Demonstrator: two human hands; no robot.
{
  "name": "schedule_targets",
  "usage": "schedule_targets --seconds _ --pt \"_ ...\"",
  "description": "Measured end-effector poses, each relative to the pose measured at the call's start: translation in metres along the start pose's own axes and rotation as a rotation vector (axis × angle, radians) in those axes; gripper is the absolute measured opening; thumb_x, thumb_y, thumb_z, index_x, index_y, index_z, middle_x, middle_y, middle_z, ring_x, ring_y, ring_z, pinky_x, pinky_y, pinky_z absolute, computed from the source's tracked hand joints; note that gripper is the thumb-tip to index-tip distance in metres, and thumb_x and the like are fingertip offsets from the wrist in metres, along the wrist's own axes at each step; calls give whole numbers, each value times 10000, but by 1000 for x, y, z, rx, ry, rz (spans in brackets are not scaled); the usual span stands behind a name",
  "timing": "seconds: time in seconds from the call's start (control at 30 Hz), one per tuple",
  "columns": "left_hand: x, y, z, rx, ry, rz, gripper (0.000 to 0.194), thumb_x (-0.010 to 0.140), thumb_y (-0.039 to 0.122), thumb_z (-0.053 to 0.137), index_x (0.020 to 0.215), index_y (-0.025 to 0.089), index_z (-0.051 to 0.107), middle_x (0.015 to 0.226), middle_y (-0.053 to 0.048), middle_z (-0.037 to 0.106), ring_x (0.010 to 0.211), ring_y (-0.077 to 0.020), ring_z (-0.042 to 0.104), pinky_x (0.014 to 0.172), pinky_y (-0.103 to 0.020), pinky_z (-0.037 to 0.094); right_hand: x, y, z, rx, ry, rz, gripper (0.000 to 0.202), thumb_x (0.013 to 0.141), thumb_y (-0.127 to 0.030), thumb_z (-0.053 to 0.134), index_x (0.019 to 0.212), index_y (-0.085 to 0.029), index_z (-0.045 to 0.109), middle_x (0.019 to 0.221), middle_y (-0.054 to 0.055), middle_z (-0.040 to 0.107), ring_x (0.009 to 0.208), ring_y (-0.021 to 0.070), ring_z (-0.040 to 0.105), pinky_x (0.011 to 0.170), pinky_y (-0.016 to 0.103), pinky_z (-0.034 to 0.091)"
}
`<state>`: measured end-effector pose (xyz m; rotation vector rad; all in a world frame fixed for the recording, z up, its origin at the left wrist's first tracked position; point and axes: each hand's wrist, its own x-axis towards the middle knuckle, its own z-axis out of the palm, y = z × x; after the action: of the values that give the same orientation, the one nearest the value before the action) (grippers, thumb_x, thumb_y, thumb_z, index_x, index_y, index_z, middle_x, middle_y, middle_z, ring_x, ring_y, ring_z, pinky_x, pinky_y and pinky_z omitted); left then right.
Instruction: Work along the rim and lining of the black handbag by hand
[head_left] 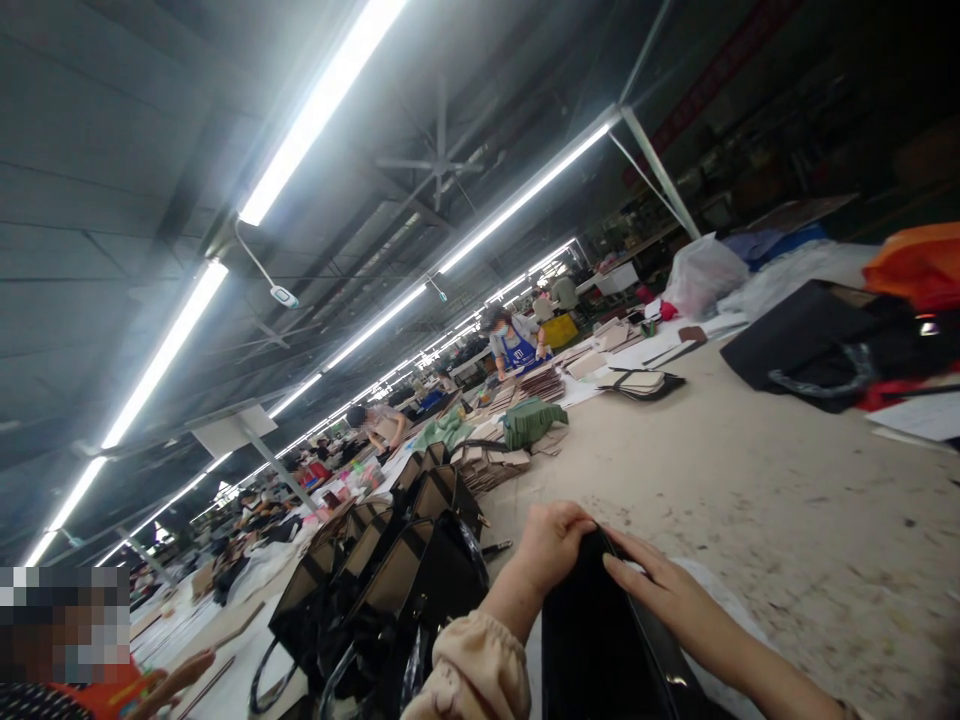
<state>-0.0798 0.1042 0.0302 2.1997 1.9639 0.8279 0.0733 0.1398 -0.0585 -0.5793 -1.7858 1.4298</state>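
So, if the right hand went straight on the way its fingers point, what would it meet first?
Most likely the left hand, just ahead at the far end of the black item; the exact gap is hard to judge.

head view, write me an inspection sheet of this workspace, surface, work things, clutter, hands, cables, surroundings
Surface: pale table, dark flecks on its near right part
Work things: black item, shiny along its right side; black bags to its left
Clutter: brown stacks, green bundle, clear plastic bag
Grip: left hand pinches the item's top edge; right hand lies along it, hold unclear
Cables: thin cord hanging beside a light tube
Surroundings: co-worker in blue apron further along; another in orange, lower left
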Motion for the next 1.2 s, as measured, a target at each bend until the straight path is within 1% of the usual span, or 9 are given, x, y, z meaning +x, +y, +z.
schedule_targets --seconds 0.17,0.3,0.43,0.57,0.67,0.77,0.9,1.07,1.2 --pt "-7 -12 -10 -15 1 -29 146 833 173 592 903 202 716 870 -12 697 813 -153 631 778 -221 451 -1 -1 -1 15 -3 26 712 800 -633 487 1343 -173 480 1397 84 442 1286 263 387 1120 427 256" --pt "-16 -21 -17 -20 33 -108 166 849 219 551 839 172 710 793 -14 685 741 -149 617 707 -223 456 -3 -3 3 -14 -16 30 715 801 -632 488 1349 -174 473 1413 84 421 1313 266 352 1134 435 219" --pt "-18 -22 -17 15 41 -164 178 830 229 552 784 152 705 691 -15 651 659 -148 579 642 -230 438 -2 -4 5 -11 -34 23 702 816 -639 456 1350 -184 472 1414 73 421 1315 259 349 1138 426 213" --pt "-17 -21 -18 47 3 -185 176 830 240 558 817 156 712 710 -15 660 674 -144 585 650 -218 441 -1 0 2 -12 -33 61 737 801 -662 454 1362 -183 457 1422 65 410 1320 257 342 1141 410 213" --pt "-21 -26 -26 82 -54 -189 199 853 236 529 920 178 707 826 -7 682 761 -135 605 726 -201 447 -2 4 0 -16 -43 72 725 806 -665 446 1367 -206 451 1435 52 392 1334 256 318 1150 415 180" --pt "-27 -31 -37 173 -91 -226 236 878 266 494 855 166 707 758 -15 665 710 -141 589 683 -212 436 -2 6 1 -9 -47 80 705 813 -659 444 1372 -228 444 1440 42 384 1335 252 316 1151 422 171" --pt "-33 -26 -43 335 -110 -266 258 857 273 527 666 157 655 595 -20 580 598 -149 533 590 -233 373 0 8 6 -8 -42 73 684 816 -651 449 1361 -238 459 1435 31 394 1333 250 322 1152 427 170" --pt "-34 -14 -38 473 -100 -277 234 848 255 537 651 164 625 635 -47 590 646 -176 553 623 -254 354 1 10 9 5 2 38 655 811 -620 488 1337 -229 492 1408 41 434 1322 265 344 1143 440 195" --pt "-36 -14 -38 465 -92 -302 271 876 303 508 674 169 628 643 -38 591 644 -163 549 602 -237 341 -2 6 7 1 -5 42 644 821 -610 480 1339 -228 491 1403 46 441 1316 268 355 1136 448 210"
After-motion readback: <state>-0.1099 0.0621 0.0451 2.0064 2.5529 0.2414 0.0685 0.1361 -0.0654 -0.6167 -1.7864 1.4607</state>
